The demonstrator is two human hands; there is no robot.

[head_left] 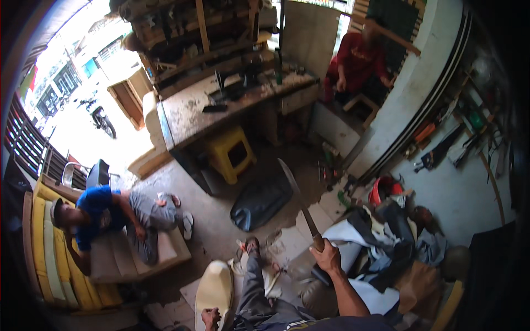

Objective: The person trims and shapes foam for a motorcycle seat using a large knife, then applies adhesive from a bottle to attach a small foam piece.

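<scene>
Above the floor (212,220), a long curved knife (298,196) points away from the right fingers (322,252) clasping its handle (318,241); left fingers (210,315) curl by cream padding (215,287), grip unclear.

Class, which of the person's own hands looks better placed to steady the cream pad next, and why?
Left, probably. The left hand is at the cream pad; the right hand is farther from it, gripping the knife.

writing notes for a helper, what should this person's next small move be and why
Probably bring the knife toward the cream pad: the right hand holds it out away from the pad, while the left hand is at the pad's near end.
</scene>
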